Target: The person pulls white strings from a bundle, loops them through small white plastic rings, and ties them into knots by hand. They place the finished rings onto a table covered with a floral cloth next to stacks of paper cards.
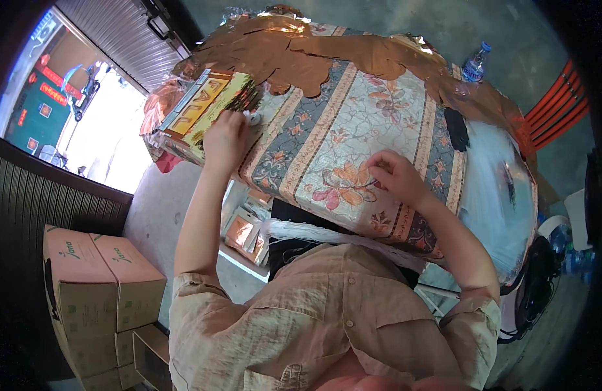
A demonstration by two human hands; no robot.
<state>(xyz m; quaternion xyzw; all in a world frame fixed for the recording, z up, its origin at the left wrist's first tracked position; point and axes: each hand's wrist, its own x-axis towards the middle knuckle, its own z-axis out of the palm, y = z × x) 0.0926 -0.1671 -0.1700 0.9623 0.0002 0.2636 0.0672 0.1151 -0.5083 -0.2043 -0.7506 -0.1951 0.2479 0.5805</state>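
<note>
My left hand (226,140) is over the table's left end, fingers bent down and pressed together beside a small white object (252,117). Whatever its fingertips pinch is hidden. Just beyond lies a yellow printed box (206,107), with a pile of thin dark brown pieces (244,98) at its right side. Above the flowered tablecloth (353,124), near the front edge, my right hand (397,177) has its fingers curled in and the thumb close to the index finger. Anything between them is too fine to make out. A hank of white threads (307,231) stretches across my lap.
Copper-coloured foil (262,55) covers the far edge. On the right lie long whitish strands (493,195) and a black bundle (456,129). A water bottle (473,66) stands at the far right, near a red chair (561,107). Cardboard boxes (86,257) are stacked at lower left.
</note>
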